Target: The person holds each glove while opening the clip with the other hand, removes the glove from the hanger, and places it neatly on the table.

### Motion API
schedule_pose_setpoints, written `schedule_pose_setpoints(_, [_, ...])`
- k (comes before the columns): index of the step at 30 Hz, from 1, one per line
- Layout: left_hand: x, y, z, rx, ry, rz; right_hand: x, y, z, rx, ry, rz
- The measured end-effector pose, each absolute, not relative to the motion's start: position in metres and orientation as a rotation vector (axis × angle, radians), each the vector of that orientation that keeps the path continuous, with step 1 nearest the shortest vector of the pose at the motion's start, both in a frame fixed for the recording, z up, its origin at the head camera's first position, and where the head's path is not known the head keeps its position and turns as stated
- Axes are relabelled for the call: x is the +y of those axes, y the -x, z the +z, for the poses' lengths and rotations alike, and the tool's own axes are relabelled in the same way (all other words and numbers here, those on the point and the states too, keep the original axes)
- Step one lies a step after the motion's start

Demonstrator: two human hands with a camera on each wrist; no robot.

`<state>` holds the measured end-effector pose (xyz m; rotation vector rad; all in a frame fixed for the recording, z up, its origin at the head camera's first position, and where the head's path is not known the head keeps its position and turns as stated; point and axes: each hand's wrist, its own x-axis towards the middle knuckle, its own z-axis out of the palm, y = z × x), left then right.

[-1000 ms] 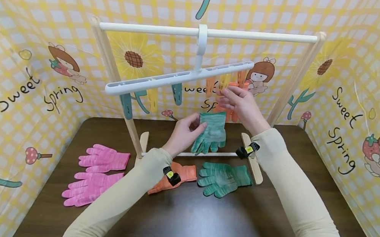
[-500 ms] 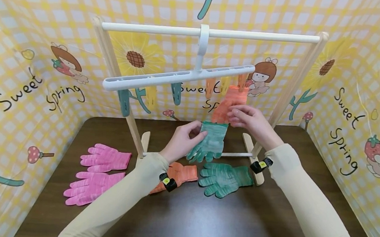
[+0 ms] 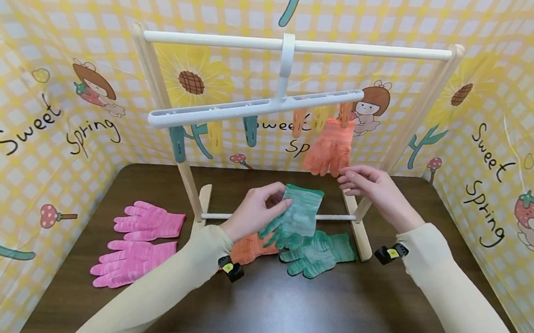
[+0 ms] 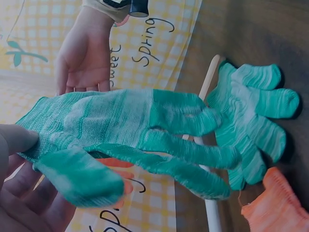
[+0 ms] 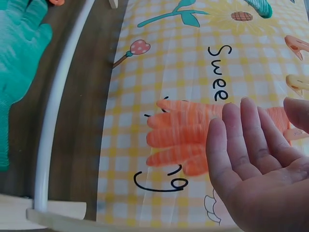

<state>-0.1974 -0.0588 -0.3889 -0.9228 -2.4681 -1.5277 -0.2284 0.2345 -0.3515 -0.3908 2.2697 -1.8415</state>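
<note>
My left hand (image 3: 257,209) pinches the cuff of a green knit glove (image 3: 302,213), whose fingers dangle over the table. Beyond it, an orange glove (image 3: 330,148) hangs cuff-up from an orange clip (image 3: 345,114) at the right end of a white hanger (image 3: 233,113). My right hand (image 3: 373,190) is just below and right of that orange glove, holding nothing; in the right wrist view its fingers (image 5: 233,135) extend fairly straight. A second green glove (image 3: 331,253) lies on the table, partly covered by the held one. Beside it lies another orange glove (image 3: 247,247), partly hidden.
The hanger hooks over the top rod (image 3: 370,51) of a wooden rack and tilts, its left end lower. Several other clips, such as a teal clip (image 3: 249,131), hang from it. Two pink gloves (image 3: 134,263) lie at the table's left. Patterned cloth (image 3: 46,6) surrounds the table.
My right hand has come away from the clips, moving down and right past the hanging orange glove, which now shows fully. My left hand has lowered the green glove.
</note>
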Motion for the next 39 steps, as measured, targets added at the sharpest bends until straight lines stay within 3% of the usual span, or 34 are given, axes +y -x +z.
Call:
schedule_pose_setpoints(19, [-0.04, 0.171, -0.4, -2.626, 1.16, -1.568, 0.267, 0.207, -0.374, 2.27, 0.362, -1.781])
schedule_pose_setpoints(33, [0.01, 0.169, -0.417, -2.785, 1.836, -1.133, 0.278, 0.207, -0.391, 2.223, 0.33, -1.794])
schedule_pose_setpoints(39, [0.035, 0.172, -0.428, -2.877, 1.923, -0.999, 0.278, 0.205, -0.396, 2.218, 0.299, -1.815])
